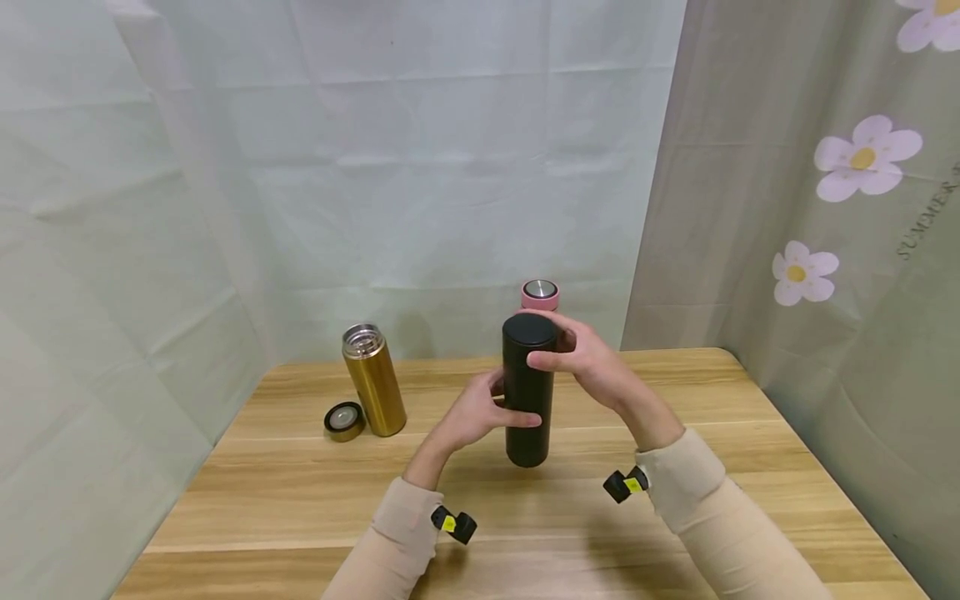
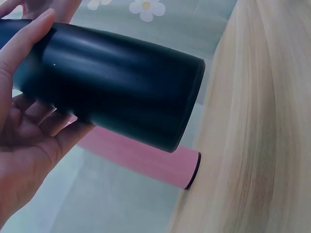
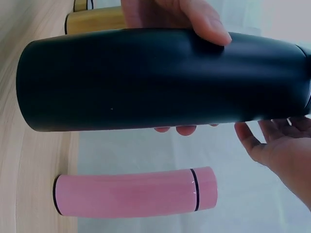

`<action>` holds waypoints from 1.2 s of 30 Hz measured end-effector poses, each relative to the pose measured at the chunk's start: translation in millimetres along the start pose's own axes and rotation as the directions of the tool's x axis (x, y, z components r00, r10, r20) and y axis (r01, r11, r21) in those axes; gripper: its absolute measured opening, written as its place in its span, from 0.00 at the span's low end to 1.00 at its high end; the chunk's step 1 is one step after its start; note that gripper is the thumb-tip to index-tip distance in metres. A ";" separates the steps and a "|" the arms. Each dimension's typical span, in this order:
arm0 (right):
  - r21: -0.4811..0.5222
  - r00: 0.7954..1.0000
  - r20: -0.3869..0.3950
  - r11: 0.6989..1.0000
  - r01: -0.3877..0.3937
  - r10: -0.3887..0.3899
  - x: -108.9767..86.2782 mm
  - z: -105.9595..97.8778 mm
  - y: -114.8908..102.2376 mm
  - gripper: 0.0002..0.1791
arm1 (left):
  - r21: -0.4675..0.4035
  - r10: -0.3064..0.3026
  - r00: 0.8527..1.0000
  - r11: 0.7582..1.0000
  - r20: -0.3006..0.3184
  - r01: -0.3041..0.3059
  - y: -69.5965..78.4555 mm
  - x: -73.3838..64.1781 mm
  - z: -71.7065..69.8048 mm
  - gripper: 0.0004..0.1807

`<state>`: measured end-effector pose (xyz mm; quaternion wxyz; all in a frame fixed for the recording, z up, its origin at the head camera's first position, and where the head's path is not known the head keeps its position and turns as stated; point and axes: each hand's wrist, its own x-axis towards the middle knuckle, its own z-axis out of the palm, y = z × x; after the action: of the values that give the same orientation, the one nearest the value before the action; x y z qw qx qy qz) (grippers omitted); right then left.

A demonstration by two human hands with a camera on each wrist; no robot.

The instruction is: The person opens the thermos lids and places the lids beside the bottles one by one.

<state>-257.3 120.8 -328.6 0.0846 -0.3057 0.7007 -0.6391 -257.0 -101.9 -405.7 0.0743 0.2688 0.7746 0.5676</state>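
Observation:
A black thermos bottle [image 1: 525, 400] is held upright in front of me, its base lifted off the table in the left wrist view. My left hand [image 1: 480, 410] grips it round the middle, thumb across the near side. Up near its top, my right hand [image 1: 592, 354] holds it with the thumb in front; its other fingers are partly hidden behind the bottle. A gold thermos bottle [image 1: 377, 387] stands uncapped to the left, its steel mouth showing. Beside its base lies the gold lid [image 1: 344, 422]. Behind the black bottle is a pink thermos bottle [image 3: 129, 195], capped and mostly hidden in the head view.
All of this is at a wood-grain table [image 1: 300, 500] with rounded far corners. A pale cloth backdrop [image 1: 450, 167] rises behind it, and a grey curtain with flower prints [image 1: 750, 208] hangs at the right. Small black devices are strapped to both sleeves.

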 end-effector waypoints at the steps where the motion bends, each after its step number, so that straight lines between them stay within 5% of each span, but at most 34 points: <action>1: -0.002 1.000 -0.011 1.000 -0.002 0.002 0.0 1.2 0.0 0.40 | -0.001 -0.002 1.000 1.000 -0.013 0.002 0.3 -0.1 0.2 0.38; 7: -0.068 0.989 -0.144 0.998 -0.005 -0.005 0.3 14.1 -2.0 0.41 | 0.001 -0.005 0.995 1.000 -0.104 0.005 0.8 0.9 0.7 0.38; 13: -0.090 0.982 -0.185 0.996 0.010 -0.027 0.4 19.2 -3.2 0.41 | 0.010 -0.003 0.994 1.000 -0.113 0.004 0.0 1.5 0.4 0.38; 17: -0.068 0.989 -0.146 0.998 0.005 -0.015 0.5 14.9 -3.6 0.41 | 0.008 -0.009 0.995 1.000 -0.094 0.010 0.4 0.9 -0.4 0.38; 24: 0.180 1.000 0.017 0.984 -0.012 0.009 0.7 6.4 -2.9 0.38 | -0.013 0.011 1.000 1.000 -0.017 -0.011 0.9 -0.3 -2.5 0.37; 27: 0.197 0.998 0.056 0.980 -0.015 0.004 0.4 4.6 -2.2 0.41 | -0.019 0.004 1.000 1.000 0.010 -0.004 0.0 -1.0 -2.9 0.37; 31: 0.143 0.999 0.033 0.990 -0.014 0.009 -1.1 6.5 -2.7 0.43 | -0.020 -0.001 1.000 1.000 -0.006 0.001 -0.3 -0.6 -1.8 0.37; 36: -0.010 0.992 -0.122 1.000 -0.010 0.009 -1.9 17.4 -4.5 0.45 | -0.040 -0.009 0.998 0.999 -0.066 0.006 0.2 1.2 0.1 0.37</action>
<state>-245.5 107.2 -327.8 0.0432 -0.2630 0.7093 -0.6526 -257.9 -101.2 -405.3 0.0562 0.2455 0.7663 0.5910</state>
